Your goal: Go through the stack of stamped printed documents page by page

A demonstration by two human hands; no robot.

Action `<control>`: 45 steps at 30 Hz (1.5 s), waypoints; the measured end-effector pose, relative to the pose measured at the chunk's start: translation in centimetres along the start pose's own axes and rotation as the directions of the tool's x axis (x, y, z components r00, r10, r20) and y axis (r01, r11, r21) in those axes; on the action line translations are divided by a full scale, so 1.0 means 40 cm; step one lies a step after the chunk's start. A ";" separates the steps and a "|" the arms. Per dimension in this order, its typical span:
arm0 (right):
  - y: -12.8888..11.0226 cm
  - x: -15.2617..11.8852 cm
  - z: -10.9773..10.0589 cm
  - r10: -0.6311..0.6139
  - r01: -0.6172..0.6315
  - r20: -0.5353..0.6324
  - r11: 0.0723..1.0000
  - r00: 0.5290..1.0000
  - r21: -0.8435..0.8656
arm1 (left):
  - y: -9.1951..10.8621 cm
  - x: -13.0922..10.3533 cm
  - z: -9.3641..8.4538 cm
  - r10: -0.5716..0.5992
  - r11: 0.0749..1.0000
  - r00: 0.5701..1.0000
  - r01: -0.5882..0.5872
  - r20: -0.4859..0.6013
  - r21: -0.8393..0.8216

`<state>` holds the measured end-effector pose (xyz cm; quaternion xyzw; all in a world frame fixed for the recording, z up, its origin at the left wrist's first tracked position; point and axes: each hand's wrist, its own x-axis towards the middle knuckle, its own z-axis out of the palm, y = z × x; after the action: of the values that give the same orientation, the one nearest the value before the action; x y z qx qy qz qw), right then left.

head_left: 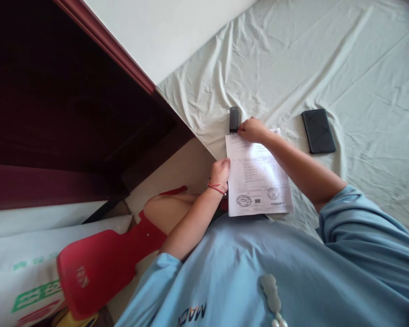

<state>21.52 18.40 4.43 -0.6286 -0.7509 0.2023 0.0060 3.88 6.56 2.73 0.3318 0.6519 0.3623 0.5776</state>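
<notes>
A stack of printed papers with round and oval stamps near its bottom lies on the edge of the cloth-covered surface, close to my body. My left hand, with a red string on the wrist, is closed on the left edge of the stack. At the top edge, my right hand has its fingers curled in and pressed on the papers; its fingertips are partly hidden. Touching or just beside those fingers, at the top left corner, is a small black stapler-like object. Glare whitens some of the print.
A black phone-like case lies to the right on the wrinkled pale sheet. Dark red wooden furniture stands at the left. Below it are a red chair-like piece and white printed sacks.
</notes>
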 end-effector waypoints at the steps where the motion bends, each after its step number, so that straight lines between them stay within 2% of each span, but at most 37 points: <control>1: 0.001 0.002 0.003 0.007 -0.007 -0.008 1.000 1.000 -0.006 | 0.002 -0.001 0.000 0.016 1.000 1.000 -0.016 -0.004 0.019; 7: 0.001 -0.002 -0.003 0.039 -0.039 -0.005 0.999 0.999 0.003 | 0.018 0.013 -0.003 0.176 0.957 0.984 -0.165 -0.024 0.238; 17: 0.014 -0.020 -0.005 0.097 -0.094 -0.036 0.991 0.995 0.095 | 0.012 0.038 -0.002 0.323 0.840 0.946 -0.300 0.028 0.453; 27: 0.023 -0.025 0.004 0.139 -0.131 -0.064 0.984 0.988 0.118 | 0.017 0.055 0.005 0.294 0.842 0.954 -0.285 0.053 0.458; 29: 0.023 -0.020 0.004 0.149 -0.135 -0.101 0.981 0.984 0.139 | 0.009 0.058 0.005 0.301 0.851 0.952 -0.293 0.051 0.436; 32: 0.015 -0.008 -0.006 0.164 -0.130 -0.228 0.979 0.960 0.158 | -0.007 0.062 0.006 0.318 0.858 0.947 -0.308 0.046 0.411; 35: -0.005 0.017 -0.030 0.116 -0.064 -0.347 0.985 0.931 0.157 | -0.018 0.066 0.006 0.318 0.860 0.947 -0.309 0.048 0.405; 37: -0.026 0.041 -0.046 0.060 -0.013 -0.373 0.992 0.926 0.129 | -0.020 0.067 0.006 0.311 0.862 0.949 -0.305 0.053 0.405; 41: -0.068 0.100 -0.058 -0.076 0.086 -0.318 0.996 0.945 0.019 | -0.012 0.065 0.008 0.300 0.849 0.952 -0.294 0.057 0.440; 45: -0.095 0.163 -0.046 -0.217 0.224 -0.233 0.975 0.948 0.003 | -0.002 0.060 0.010 0.287 0.824 0.955 -0.282 0.068 0.492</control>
<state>17.07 24.64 5.71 -0.5600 -0.8074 0.1367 0.1252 3.99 8.58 1.40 0.5607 0.6688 0.2661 0.4092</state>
